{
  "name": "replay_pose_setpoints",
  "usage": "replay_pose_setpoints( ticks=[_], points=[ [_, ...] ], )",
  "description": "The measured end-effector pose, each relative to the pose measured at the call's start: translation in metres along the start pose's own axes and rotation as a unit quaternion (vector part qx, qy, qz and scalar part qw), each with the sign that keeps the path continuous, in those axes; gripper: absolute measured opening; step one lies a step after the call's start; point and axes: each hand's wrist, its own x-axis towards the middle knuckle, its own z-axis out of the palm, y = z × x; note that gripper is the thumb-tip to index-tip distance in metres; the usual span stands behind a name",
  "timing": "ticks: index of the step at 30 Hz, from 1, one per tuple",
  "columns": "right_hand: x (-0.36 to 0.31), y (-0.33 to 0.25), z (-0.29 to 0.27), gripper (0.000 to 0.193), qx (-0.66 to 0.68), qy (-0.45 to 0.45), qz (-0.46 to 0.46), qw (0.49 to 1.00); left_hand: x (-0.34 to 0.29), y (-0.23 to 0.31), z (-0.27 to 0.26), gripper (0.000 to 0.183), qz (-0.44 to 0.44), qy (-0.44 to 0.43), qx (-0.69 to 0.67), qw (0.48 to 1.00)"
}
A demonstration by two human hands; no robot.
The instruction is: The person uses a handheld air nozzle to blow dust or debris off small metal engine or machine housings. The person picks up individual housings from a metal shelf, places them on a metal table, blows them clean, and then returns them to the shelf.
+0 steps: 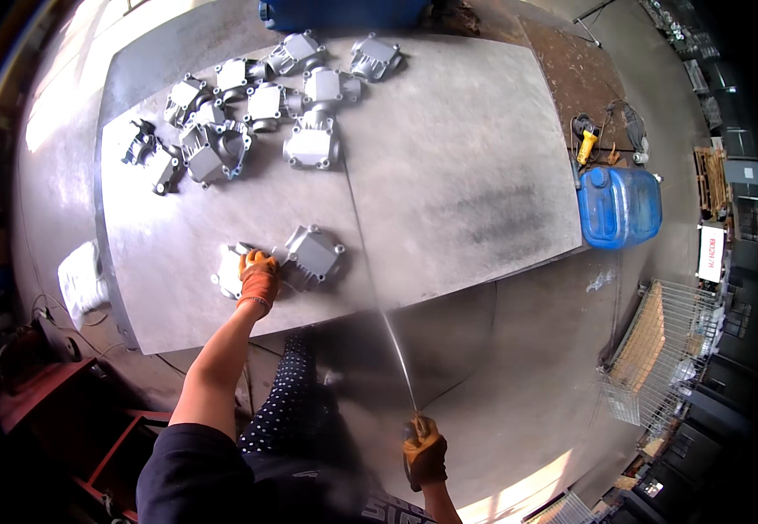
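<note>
My left hand (pixel 258 278), in an orange-brown work glove, grips a silver-grey metal casting (pixel 228 272) near the front edge of the table. Just right of it, close up against it, lies a second casting (pixel 313 253) with a flat square face and bolt lugs at its corners. My right hand (pixel 425 450), also gloved, is closed round a dark hand tool (pixel 410 430) low in front of the table. From that tool a long, thin, bright shaft (pixel 398 354) runs up toward the table edge; its exact kind is unclear.
Several similar castings (pixel 311 144) stand grouped on the far left of the metal table (pixel 457 175). A blue jerrycan (pixel 621 208) and a yellow power tool (pixel 587 147) lie at the right. Beyond is a wire cage (pixel 658 349); red metal framing (pixel 55 367) stands lower left.
</note>
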Motion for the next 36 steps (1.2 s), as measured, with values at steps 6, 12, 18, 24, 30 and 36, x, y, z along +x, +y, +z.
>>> replay_pose_setpoints(
  ticks=[6, 12, 18, 24, 30, 36],
  points=[
    [0.006, -0.006, -0.004, 0.036, -0.026, 0.024, -0.029, 0.999, 0.040, -0.007, -0.037, 0.014, -0.128, 0.024, -0.513, 0.848],
    [0.015, -0.017, -0.007, 0.035, 0.007, 0.065, -0.031, 0.997, 0.089, 0.025, -0.090, 0.005, -0.179, 0.027, -0.702, 0.689],
    [0.011, -0.028, -0.016, 0.026, -0.111, 0.126, -0.114, 0.979, 0.231, -0.017, -0.138, 0.024, -0.098, 0.025, -0.475, 0.874],
    [0.017, -0.021, -0.010, 0.021, -0.125, 0.132, -0.166, 0.969, 0.352, -0.035, -0.191, 0.023, -0.147, 0.111, -0.749, 0.636],
    [0.021, -0.011, -0.004, 0.025, -0.086, 0.097, -0.193, 0.972, 0.241, -0.063, -0.155, 0.034, -0.080, 0.275, -0.646, 0.708],
    [0.009, -0.014, -0.014, 0.032, -0.007, 0.038, -0.164, 0.986, -0.069, -0.073, -0.033, 0.045, -0.355, 0.123, -0.556, 0.742]
  ],
)
